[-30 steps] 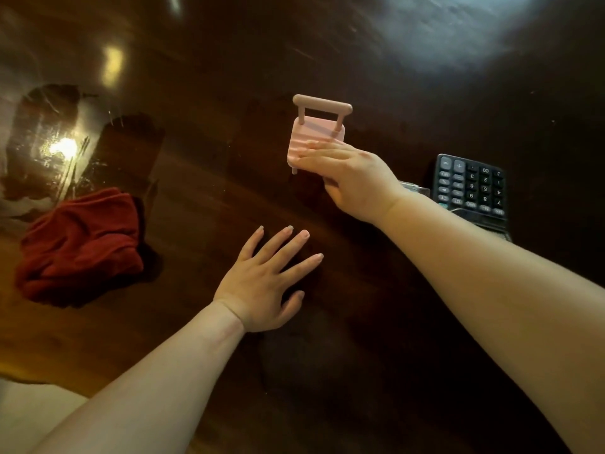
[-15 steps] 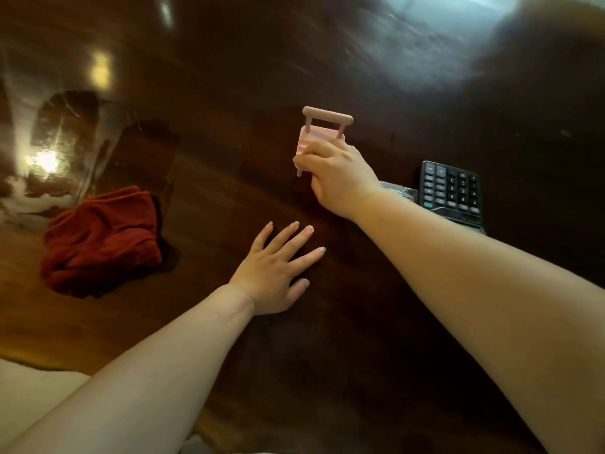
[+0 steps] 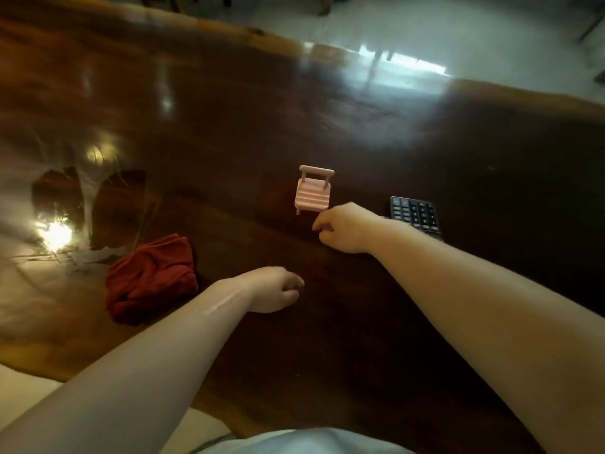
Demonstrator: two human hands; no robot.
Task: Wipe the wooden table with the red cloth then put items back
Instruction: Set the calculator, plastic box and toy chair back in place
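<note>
The right hand (image 3: 343, 227) has let go of the small pink chair (image 3: 312, 193), which it was gripping a second ago; the chair now stands upright on the desk (image 3: 229, 142) by itself, just beyond the loosely curled, empty fingers; the calculator (image 3: 415, 213) lies close to its right. The left hand (image 3: 275, 290), flat on the wood a moment ago, is now lifted and loosely clenched, holding nothing; the red cloth (image 3: 150, 278) sits bunched to its left, untouched. Judging by this, wiping is done and one item is back in place.
</note>
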